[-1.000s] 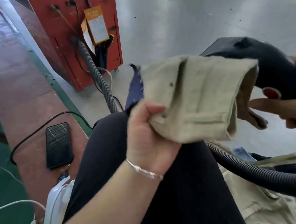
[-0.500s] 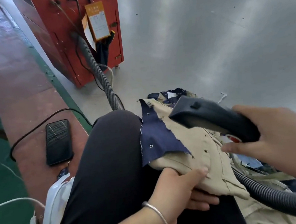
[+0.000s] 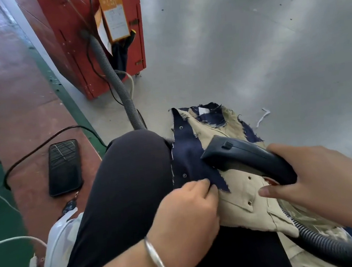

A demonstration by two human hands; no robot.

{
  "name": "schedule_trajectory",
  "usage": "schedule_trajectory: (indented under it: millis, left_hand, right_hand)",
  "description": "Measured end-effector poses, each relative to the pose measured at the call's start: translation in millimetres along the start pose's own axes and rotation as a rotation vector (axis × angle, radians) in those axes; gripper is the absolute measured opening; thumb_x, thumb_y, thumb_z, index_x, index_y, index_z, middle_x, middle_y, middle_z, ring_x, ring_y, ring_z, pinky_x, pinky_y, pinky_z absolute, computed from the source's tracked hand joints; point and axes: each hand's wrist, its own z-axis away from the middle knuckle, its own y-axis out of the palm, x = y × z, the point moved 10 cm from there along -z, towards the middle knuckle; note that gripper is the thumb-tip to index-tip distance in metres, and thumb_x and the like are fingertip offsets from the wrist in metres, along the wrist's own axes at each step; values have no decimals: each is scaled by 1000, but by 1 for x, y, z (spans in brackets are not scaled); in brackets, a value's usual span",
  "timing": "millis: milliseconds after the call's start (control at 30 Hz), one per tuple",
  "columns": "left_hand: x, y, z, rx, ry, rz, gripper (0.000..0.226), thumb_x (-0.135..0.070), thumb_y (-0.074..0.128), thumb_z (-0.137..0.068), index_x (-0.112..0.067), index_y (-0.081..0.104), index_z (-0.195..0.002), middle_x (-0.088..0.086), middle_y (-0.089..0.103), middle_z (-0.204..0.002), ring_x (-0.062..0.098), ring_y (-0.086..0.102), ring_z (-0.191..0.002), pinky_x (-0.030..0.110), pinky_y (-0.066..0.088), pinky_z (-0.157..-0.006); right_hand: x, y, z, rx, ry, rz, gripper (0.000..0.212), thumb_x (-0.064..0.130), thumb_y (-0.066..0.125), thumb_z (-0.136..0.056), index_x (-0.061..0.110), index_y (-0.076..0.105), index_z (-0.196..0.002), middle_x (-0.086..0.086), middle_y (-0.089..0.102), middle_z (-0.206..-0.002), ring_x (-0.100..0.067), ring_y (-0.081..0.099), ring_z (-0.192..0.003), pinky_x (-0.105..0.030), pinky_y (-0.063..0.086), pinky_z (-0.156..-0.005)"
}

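Observation:
A stack of khaki fabric pieces [image 3: 244,193] with navy blue panels [image 3: 189,158] lies on my lap beside my black-trousered knee [image 3: 132,176]. My left hand [image 3: 189,214], a silver bangle on its wrist, pinches the lower edge of a navy panel. My right hand [image 3: 316,175] grips a dark handheld suction nozzle [image 3: 242,157] with a red button, its mouth pressed down onto the fabric. The nozzle's ribbed grey hose [image 3: 323,242] runs off toward the lower right.
A red machine cabinet [image 3: 89,44] with an orange tag stands on the grey floor [image 3: 249,51], a grey hose [image 3: 114,79] leading from it. A black phone [image 3: 64,167] with a cable lies on the reddish ledge at left. A white device [image 3: 58,241] sits near my thigh.
My left hand lowered the raised khaki piece onto the lap stack, then moved up to the navy panel's edge. My right hand brought the nozzle down onto the fabric.

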Motion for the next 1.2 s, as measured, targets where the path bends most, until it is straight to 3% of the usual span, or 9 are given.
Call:
schedule_trajectory:
  millis: [167, 433, 633, 733, 800, 900, 967, 1133, 1200]
  left_hand:
    - [-11, 16, 8, -40, 51, 44, 59, -44, 72, -63, -8, 71, -110, 5, 68, -113, 17, 66, -96, 24, 55, -79]
    - [-16, 16, -7, -11, 72, 62, 49, -51, 73, -61, -14, 73, -93, -8, 66, -85, 10, 63, -74, 21, 52, -62]
    - [-18, 22, -10, 20, 124, -24, 28, -23, 72, -55, -20, 73, -82, -9, 65, -76, 10, 59, -64, 23, 51, -54]
    - [-20, 19, -14, 36, 141, -44, 23, -18, 73, -52, -26, 71, -73, -13, 61, -68, 6, 54, -60, 20, 48, -50]
    - [-31, 16, -16, 37, 178, -37, 21, -14, 70, -51, -27, 67, -69, -13, 58, -65, 7, 53, -60, 20, 46, -48]
    - [-53, 13, -20, -24, 234, -25, 12, -14, 65, -59, -25, 64, -64, -13, 58, -63, 9, 56, -65, 22, 50, -61]
    - [-63, 16, -22, -64, 227, -35, 14, -14, 59, -66, -25, 67, -68, -11, 61, -66, 13, 62, -72, 27, 53, -76]
    - [-77, 45, -20, 30, 146, -131, 42, -14, 37, -73, -20, 77, -84, -2, 74, -87, 17, 69, -94, 26, 54, -83]
    - [-79, 52, -18, 64, 134, -125, 42, -15, 38, -74, -19, 78, -86, 0, 74, -92, 15, 69, -94, 26, 54, -83]
  right_hand:
    - [1, -3, -2, -2, 31, 133, 37, 71, 65, -73, 57, 34, -87, 17, 54, -66, 5, 46, -61, -21, 31, -50]
    - [62, -16, -77, -16, -104, 188, 32, 47, 76, -77, 29, 53, -91, 11, 52, -73, -13, 52, -61, -28, 38, -54]
    - [70, -21, -134, -12, -64, 70, 33, 35, 78, -81, 13, 64, -101, -3, 61, -68, -19, 58, -51, -29, 51, -54]
    - [40, -44, -134, -142, 6, -14, 38, 37, 80, -79, 14, 60, -103, -7, 66, -78, -28, 68, -68, -44, 60, -74]
    - [15, -58, -121, -172, 27, -122, 31, 31, 80, -81, 15, 59, -96, -10, 67, -70, -27, 68, -60, -46, 62, -65]
    - [-8, -66, -83, -151, -22, -281, 28, 26, 83, -78, 23, 56, -86, -4, 63, -56, -11, 59, -38, -25, 49, -38]
    - [-12, -60, -50, -119, -48, -245, 30, 35, 85, -72, 31, 57, -82, 4, 62, -51, -6, 57, -36, -21, 44, -36]
    - [-17, -29, 3, -99, -62, 52, 49, 62, 82, -57, 54, 46, -89, 42, 57, -79, -4, 56, -46, -38, 50, -51]
    - [-14, -16, 7, -83, -54, 94, 51, 63, 82, -59, 56, 42, -90, 39, 58, -78, 0, 52, -52, -33, 45, -52]
